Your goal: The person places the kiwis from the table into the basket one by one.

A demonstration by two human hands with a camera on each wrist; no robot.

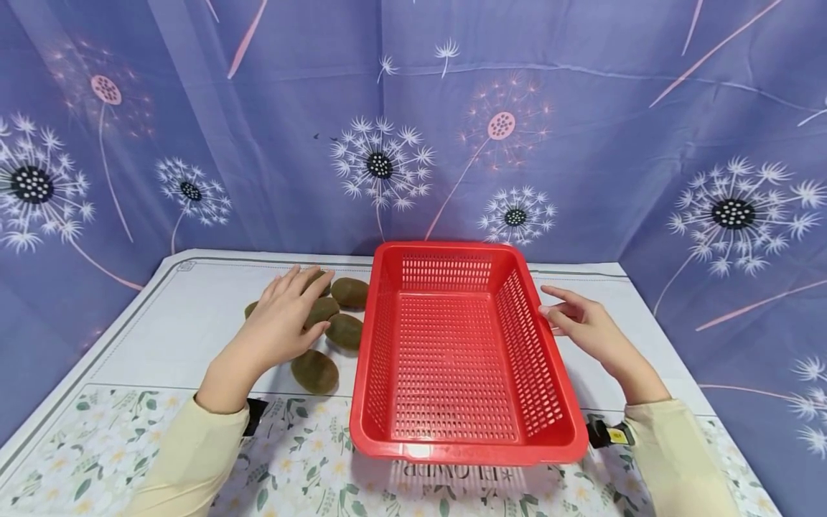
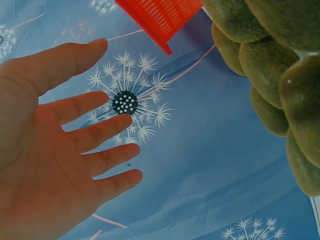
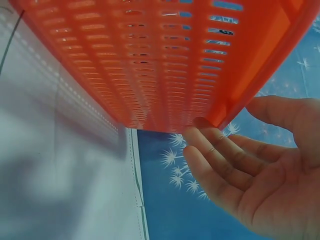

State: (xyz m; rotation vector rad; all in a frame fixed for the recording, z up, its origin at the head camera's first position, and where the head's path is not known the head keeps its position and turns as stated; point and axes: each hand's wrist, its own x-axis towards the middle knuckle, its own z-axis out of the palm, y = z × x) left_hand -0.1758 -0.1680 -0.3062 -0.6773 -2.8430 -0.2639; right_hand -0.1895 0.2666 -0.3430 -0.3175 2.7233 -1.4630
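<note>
Several brown, fuzzy kiwis (image 1: 314, 372) lie in a loose group on the table, left of a red plastic basket (image 1: 446, 451). My left hand (image 1: 279, 316) is over the group, fingers spread and partly covering some kiwis. In the left wrist view its fingers are straight with nothing in the palm, and kiwis (image 2: 267, 65) fill the upper right. My right hand (image 1: 584, 327) is at the basket's right rim, thumb and fingertips right by the edge. In the right wrist view, its loosely bent fingers (image 3: 220, 165) reach beside the slotted outer wall (image 3: 150, 75).
The basket has slotted walls and a perforated floor with nothing lying in it. A white and floral cloth (image 1: 161, 359) covers the table. Blue curtains (image 1: 581, 143) with dandelion prints hang behind the table and on both sides.
</note>
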